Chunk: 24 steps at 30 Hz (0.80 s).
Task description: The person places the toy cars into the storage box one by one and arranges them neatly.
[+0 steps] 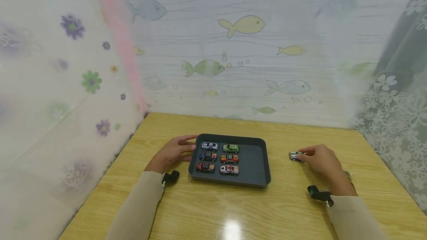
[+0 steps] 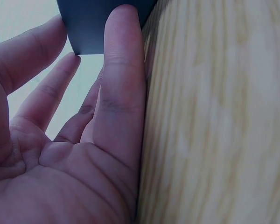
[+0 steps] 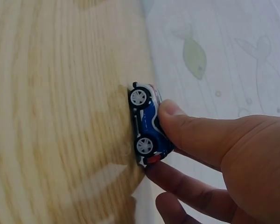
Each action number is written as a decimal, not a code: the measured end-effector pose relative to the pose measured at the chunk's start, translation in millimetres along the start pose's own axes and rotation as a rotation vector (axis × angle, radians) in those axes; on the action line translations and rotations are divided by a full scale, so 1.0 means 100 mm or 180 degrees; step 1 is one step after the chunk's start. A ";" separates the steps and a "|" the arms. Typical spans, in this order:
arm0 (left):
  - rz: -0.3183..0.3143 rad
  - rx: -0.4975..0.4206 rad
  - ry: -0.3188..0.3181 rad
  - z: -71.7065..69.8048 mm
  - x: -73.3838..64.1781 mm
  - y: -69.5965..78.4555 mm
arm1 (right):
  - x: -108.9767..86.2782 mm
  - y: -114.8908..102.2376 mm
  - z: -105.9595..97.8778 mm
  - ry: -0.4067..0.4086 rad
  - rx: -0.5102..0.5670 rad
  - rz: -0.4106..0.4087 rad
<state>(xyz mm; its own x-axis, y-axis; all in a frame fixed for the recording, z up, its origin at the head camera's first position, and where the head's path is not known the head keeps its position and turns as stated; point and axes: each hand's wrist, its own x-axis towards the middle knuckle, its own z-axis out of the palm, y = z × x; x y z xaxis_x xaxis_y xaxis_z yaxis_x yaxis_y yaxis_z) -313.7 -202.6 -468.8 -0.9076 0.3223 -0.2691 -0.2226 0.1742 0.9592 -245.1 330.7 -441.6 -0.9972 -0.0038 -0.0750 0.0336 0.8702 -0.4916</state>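
Observation:
A dark grey tray lies on the table, with several small toy cars in two columns over its left part. My left hand is at the tray's left side, fingers extended; in the left wrist view its fingertips meet the tray wall. To the right of the tray, my right hand pinches a toy car between thumb and fingers at the tabletop. The right wrist view gives this car a blue side, grey spoked wheels and a red patch at its near end.
White toy car and green toy car form the tray's back row; a white-and-red car is at its front. The wooden table meets a fish-print curtain behind and a flowered one at left.

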 end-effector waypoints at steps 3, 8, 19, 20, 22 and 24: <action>0.0026 0.0011 0.0003 -0.01 0.00 -0.01 | 0.02 -0.05 0.06 0.0041 -0.0010 -0.0055; 0.0067 0.0011 -0.0016 -0.01 0.01 -0.03 | 0.07 -0.13 0.15 0.0128 -0.0079 -0.0179; 0.0047 -0.0041 -0.0018 0.00 0.01 -0.03 | 0.15 -0.31 0.22 0.0325 0.0102 -0.0326; 0.0059 -0.0036 -0.0024 0.00 0.01 -0.03 | 0.17 -0.33 0.22 0.0342 0.0103 -0.0345; 0.0070 -0.0040 -0.0022 -0.01 0.01 -0.04 | 0.18 -0.37 0.21 0.0359 0.0125 -0.0386; 0.0060 -0.0044 -0.0016 -0.01 0.02 -0.04 | 0.20 -0.42 0.20 0.0381 0.0131 -0.0407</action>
<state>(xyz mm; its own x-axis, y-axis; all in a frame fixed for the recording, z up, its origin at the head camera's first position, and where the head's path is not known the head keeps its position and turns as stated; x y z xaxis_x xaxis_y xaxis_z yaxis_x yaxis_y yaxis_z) -314.6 -204.0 -473.2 -0.9099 0.3299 -0.2514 -0.2104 0.1553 0.9652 -264.8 284.2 -440.0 -0.9943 -0.0525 0.0930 -0.0938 0.8454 -0.5258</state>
